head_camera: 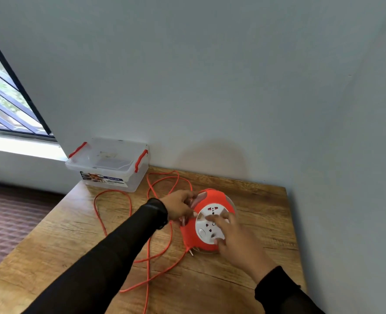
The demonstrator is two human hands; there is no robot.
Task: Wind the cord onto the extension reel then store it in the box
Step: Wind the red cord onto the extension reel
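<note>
The extension reel (206, 219) lay right of the box (110, 165), the left hand (179, 206) pinching its rim and the right hand (231, 236) spread flat on its socket face (loose cord (128, 214) wanted steady, even turns).

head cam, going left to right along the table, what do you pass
window → clear plastic box → loose orange cord → left hand → extension reel → right hand

Head view, down over table (266, 223)
</note>
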